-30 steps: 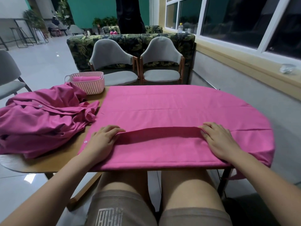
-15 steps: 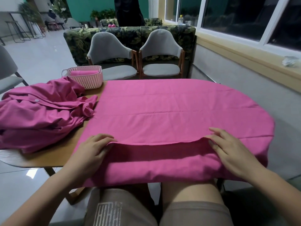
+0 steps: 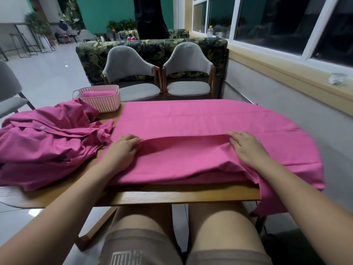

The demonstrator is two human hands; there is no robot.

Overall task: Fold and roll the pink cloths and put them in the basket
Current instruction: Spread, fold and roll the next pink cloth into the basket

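At the left of the frame a heap of pink cloths (image 3: 47, 142) lies crumpled on the bench (image 3: 181, 196). The basket (image 3: 107, 104) stands just behind it at upper left, with one rolled cloth (image 3: 99, 93) already inside. Centre frame, a pink cloth (image 3: 210, 119) is spread flat across the bench, its near edge turned over into a fold (image 3: 183, 140). My left hand (image 3: 122, 150) takes the fold's left end, the grip curled and pinching the doubled edge. Right of centre, my right hand (image 3: 246, 148) lies on the fold's other end. Its fingers are nearly straight and the thumb is hidden, so I cannot tell whether that grip pinches or merely presses. At far right the cloth droops over the bench's rim. I judge the fabric light, thin and limp: it sags between the hands, creases readily and may slide on the smooth wood. It is best held at the fold's two ends, hands well apart and tension even, so the roll runs straight.
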